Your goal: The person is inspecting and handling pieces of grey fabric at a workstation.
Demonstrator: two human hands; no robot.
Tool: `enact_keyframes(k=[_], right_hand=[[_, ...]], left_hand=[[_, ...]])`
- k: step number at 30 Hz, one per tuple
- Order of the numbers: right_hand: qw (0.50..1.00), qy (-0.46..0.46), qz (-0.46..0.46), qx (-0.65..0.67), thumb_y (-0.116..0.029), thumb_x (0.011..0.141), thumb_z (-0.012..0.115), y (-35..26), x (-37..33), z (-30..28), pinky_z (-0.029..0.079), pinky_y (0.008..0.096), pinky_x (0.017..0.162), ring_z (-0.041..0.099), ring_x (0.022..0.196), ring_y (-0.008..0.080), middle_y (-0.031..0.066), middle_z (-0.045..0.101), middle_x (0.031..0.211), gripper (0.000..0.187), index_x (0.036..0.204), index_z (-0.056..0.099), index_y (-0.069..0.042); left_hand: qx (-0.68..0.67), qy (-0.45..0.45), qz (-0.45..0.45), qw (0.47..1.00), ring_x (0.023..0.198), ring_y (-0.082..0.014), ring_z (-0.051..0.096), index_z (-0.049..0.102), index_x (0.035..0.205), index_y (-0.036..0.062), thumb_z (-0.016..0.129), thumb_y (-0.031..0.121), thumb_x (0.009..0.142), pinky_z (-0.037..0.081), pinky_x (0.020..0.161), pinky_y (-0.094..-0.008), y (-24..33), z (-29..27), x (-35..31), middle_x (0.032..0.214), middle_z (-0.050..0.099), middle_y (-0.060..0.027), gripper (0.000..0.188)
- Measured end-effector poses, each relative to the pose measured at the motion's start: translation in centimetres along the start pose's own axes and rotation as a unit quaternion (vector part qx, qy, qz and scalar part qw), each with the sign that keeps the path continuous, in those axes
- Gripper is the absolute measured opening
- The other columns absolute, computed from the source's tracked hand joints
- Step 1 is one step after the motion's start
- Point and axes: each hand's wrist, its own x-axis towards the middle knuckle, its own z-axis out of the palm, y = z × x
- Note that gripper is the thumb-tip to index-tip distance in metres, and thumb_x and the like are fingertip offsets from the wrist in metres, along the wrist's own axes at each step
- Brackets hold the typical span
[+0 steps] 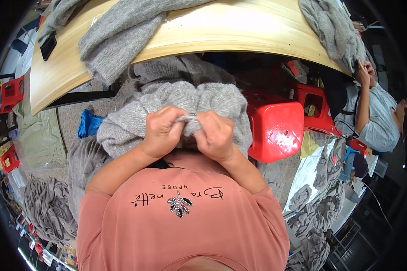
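A bulky grey knitted garment (pixel 135 115) lies bunched across my lap, below the table's near edge. My left hand (pixel 163 130) pinches a fold of its knit. Close beside it, my right hand (pixel 215 134) grips the same raised fold, fingertips pressed together. A short strip of fabric is drawn up between the two hands. Something small and dark shows at the fold near my right fingertips, too small to name. The garment's lower part is hidden behind my hands and wrists.
A pale wooden table (pixel 239 34) curves ahead, bearing grey knitwear (pixel 122 40) and a dark phone (pixel 48 47). A red stool (pixel 278 131) stands at my right. Farther right, a co-worker (pixel 377 115) handles grey knit. Piles of grey garments (pixel 49 207) lie on both sides.
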Motion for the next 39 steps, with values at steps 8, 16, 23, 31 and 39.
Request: enact_keyframes(k=[8, 16, 23, 31, 39], right_hand=[[0.990, -0.038, 0.135, -0.006, 0.003, 0.065, 0.050, 4.0, -2.5, -1.0, 0.046, 0.0380, 0.053, 0.057, 0.064, 0.0334, 0.0158, 0.058, 0.076, 0.017, 0.081, 0.055, 0.000], [0.982, -0.140, 0.097, -0.085, 0.001, 0.063, 0.052, 2.3, -0.4, -1.9, 0.043, 0.0368, 0.073, 0.054, 0.087, 0.0332, 0.0166, 0.057, 0.093, 0.026, 0.090, 0.055, 0.000], [0.995, -0.074, 0.028, 0.065, -0.002, 0.066, 0.059, 0.2, -0.3, 0.6, 0.037, 0.0342, 0.067, 0.052, 0.071, 0.0263, 0.0103, 0.056, 0.077, 0.017, 0.082, 0.056, -0.001], [0.999, 0.045, 0.027, 0.013, -0.003, 0.065, 0.063, 0.7, -0.9, -0.2, 0.041, 0.0351, 0.069, 0.054, 0.072, 0.0273, 0.0120, 0.056, 0.078, 0.019, 0.082, 0.056, -0.001], [0.976, -0.025, 0.214, 0.019, 0.007, 0.062, 0.055, 5.0, -5.4, -2.1, 0.046, 0.0319, 0.068, 0.057, 0.077, 0.0275, 0.0126, 0.059, 0.083, 0.027, 0.088, 0.058, 0.000]], left_hand=[[-0.063, -0.080, -0.127, 0.987, 0.053, -0.0041, 0.046, 0.061, 0.072, -0.0011, 0.065, 0.003, 0.070, 0.036, 0.047, -0.0208, -0.6, -2.9, 1.7, 0.058, 0.055, 0.0010, 0.006], [-0.155, -0.117, -0.241, 0.951, 0.060, -0.0029, 0.046, 0.060, 0.074, -0.0019, 0.060, 0.001, 0.070, 0.038, 0.051, -0.0202, -0.4, -3.8, 1.7, 0.063, 0.055, 0.0029, 0.005], [-0.124, -0.147, -0.219, 0.956, 0.058, -0.0050, 0.047, 0.057, 0.071, -0.0021, 0.057, 0.001, 0.068, 0.039, 0.050, -0.0228, 1.0, -2.2, 1.1, 0.060, 0.054, -0.0009, 0.005], [-0.307, -0.142, -0.316, 0.887, 0.060, -0.0038, 0.050, 0.060, 0.073, 0.0005, 0.064, 0.003, 0.072, 0.040, 0.054, -0.0193, -0.7, -3.2, 1.2, 0.067, 0.059, 0.0002, 0.005], [-0.454, -0.029, -0.359, 0.815, 0.063, -0.0091, 0.057, 0.058, 0.077, 0.0025, 0.062, 0.006, 0.075, 0.046, 0.063, -0.0221, -1.8, -4.1, 2.0, 0.074, 0.062, -0.0048, 0.006]])
